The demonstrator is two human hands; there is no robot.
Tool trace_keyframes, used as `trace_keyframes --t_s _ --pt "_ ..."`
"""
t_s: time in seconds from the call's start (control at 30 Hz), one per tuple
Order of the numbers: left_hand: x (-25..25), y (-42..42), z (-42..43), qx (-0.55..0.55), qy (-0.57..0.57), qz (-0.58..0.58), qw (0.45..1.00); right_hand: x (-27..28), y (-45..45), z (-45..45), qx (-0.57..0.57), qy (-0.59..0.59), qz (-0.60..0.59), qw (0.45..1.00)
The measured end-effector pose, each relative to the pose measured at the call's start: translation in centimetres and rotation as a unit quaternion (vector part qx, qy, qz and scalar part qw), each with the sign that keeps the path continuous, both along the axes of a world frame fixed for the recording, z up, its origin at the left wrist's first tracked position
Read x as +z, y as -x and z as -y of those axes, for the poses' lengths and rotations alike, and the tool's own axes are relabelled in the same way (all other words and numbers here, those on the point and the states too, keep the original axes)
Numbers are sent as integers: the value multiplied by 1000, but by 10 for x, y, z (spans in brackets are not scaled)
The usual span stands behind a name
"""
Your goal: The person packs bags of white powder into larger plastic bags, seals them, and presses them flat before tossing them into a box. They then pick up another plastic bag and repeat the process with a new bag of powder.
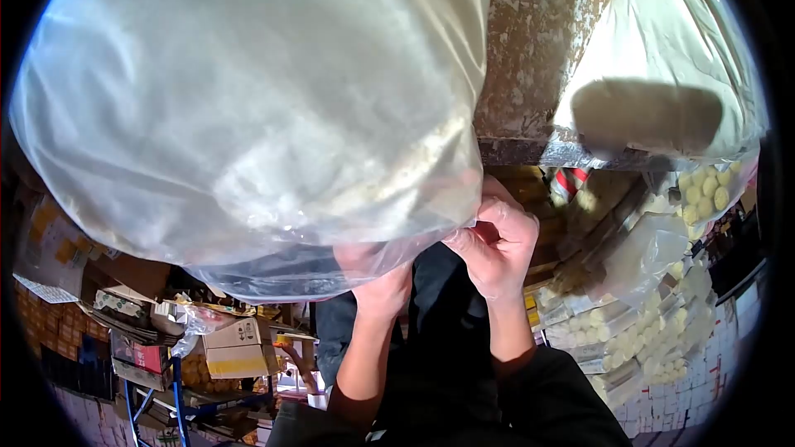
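By a worn tabletop [530, 50], your right hand [501, 248] pinches the large bag [248, 99], your left hand [386, 288] partly behind its clear plastic, grip unclear; gentle tension should prevent tearing.

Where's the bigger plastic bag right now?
In the head view, the bigger plastic bag fills the upper left, beside the worn brown surface, the right hand pinching its lower edge.

1. Left sleeve [302, 426]: black, plain; bottom of frame, left of centre.
2. Right sleeve [563, 401]: black, creased; lower right of centre.
3. Trousers [335, 339]: dark, blue-grey where lit; lower centre.
4. Left hand [385, 285], right hand [501, 244]: bare; mid-frame.
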State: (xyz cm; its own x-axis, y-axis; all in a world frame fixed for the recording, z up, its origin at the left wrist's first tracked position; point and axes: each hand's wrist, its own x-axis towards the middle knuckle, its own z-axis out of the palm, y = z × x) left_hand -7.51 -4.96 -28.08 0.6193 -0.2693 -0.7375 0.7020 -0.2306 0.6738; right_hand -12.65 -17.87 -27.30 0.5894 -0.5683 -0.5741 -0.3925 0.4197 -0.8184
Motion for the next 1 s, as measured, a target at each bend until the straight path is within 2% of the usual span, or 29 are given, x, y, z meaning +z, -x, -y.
trace_keyframes --t_s 0.23,0.27,0.37,0.47,0.57,0.6,0.7,0.73,0.77,0.83,0.93,1.0 --pt "2 3 3 33 -44 -11 998 3 -9 3 11 83 -9 996" --pt "1 3 3 31 -42 -11 999 6 -9 2 7 72 -33 997" --pt "1 2 4 4 -29 7 1000 4 -9 -1 -2 79 -8 997" --pt "8 -2 13 12 -30 -6 999 12 -12 -10 -112 -55 -33 992" --pt "13 -2 23 108 -24 -50 993 11 -22 -17 -125 -73 -31 989" --pt "9 -1 17 106 3 -33 994 10 -22 -20 -130 -77 -30 988" --pt "12 -8 11 25 -16 -5 1000 15 -17 -14 -21 -35 -23 999" --pt "16 -14 17 76 12 -29 997 12 -13 -15 2 -22 -17 1000" --pt "17 -18 13 32 -22 -31 999 13 -16 -15 -15 -46 -25 999" --pt "14 -19 12 -8 0 3 1000 12 -11 -16 -9 -52 -27 998" --pt "19 -14 17 14 14 -18 1000 13 -12 -16 -5 -24 -79 997" --pt "25 -10 28 125 34 -55 990 14 -11 -12 4 -36 -89 995"
